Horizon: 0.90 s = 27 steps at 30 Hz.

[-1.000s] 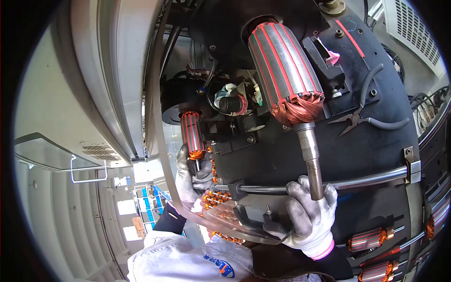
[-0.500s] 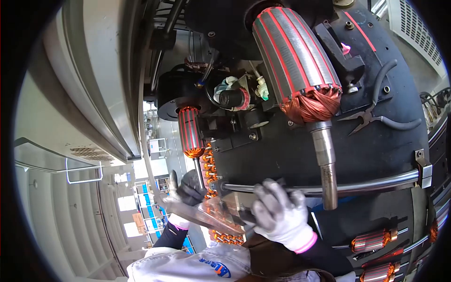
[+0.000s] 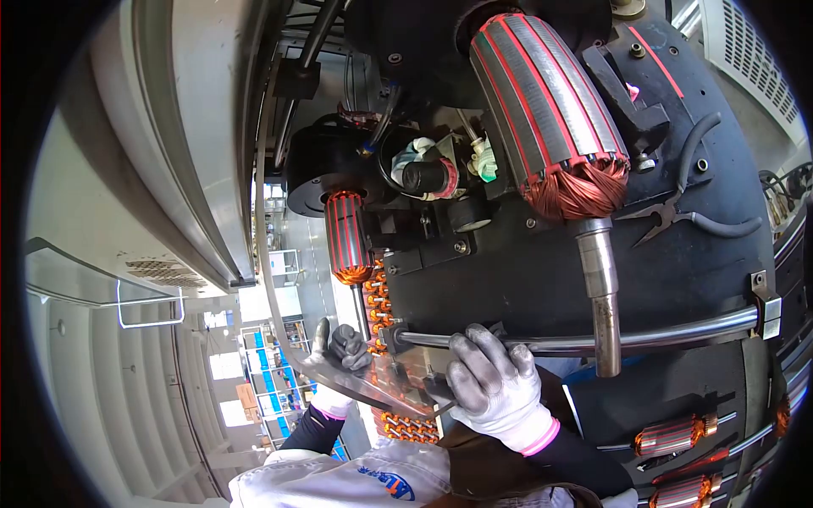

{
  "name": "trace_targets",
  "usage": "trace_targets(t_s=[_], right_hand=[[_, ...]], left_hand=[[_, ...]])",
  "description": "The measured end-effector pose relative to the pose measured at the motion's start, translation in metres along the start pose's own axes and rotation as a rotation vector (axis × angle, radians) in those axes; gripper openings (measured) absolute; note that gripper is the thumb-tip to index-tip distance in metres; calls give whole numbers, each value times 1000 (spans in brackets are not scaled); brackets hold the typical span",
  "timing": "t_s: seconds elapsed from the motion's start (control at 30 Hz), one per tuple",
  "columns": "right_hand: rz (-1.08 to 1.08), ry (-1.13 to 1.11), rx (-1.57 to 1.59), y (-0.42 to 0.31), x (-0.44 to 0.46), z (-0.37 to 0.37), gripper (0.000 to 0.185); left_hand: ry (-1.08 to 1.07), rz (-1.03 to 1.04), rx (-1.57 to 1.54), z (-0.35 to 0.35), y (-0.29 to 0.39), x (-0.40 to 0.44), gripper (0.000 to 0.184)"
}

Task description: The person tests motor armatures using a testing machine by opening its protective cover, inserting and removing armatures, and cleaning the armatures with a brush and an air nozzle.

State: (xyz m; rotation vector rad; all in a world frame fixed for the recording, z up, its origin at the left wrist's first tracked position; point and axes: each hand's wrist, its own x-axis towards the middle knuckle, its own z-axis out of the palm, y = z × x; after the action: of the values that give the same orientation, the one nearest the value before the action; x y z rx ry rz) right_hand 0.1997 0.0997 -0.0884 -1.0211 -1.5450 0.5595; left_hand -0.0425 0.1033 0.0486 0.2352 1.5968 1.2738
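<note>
Copper-wound and red-striped, the small rotor (image 3: 347, 237) is sitting ahead of the left hand (image 3: 343, 348), its long axis pointing roughly back toward the person, its thin shaft (image 3: 359, 311) ending just beside those fingers; whether they are touching it, I cannot tell. That hand is holding its thumb raised and fingers bent, with the clear guard (image 3: 360, 389) crossing near its wrist. The right hand (image 3: 495, 381) is lying nearer the large rotor (image 3: 550, 97), whose thick shaft (image 3: 601, 288) is crossing the steel bar (image 3: 669, 332) to its right. Its fingers are resting bent; what they are pinching, if anything, I cannot tell.
</note>
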Motion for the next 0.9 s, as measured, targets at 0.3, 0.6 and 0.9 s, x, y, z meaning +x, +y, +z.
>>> trace_targets(t_s=[0.3,0.6,0.9], right_hand=[[-3,5,0,-2,5,-4,34],[-47,-35,2,-14,4,-19,63],[-157,11,-185,-38,16,-27,62]], left_hand=[[-89,-24,2,-8,1,4,51],[166,297,67,-1,-22,-20,45],[-578,-43,-31,-31,-4,16,51]])
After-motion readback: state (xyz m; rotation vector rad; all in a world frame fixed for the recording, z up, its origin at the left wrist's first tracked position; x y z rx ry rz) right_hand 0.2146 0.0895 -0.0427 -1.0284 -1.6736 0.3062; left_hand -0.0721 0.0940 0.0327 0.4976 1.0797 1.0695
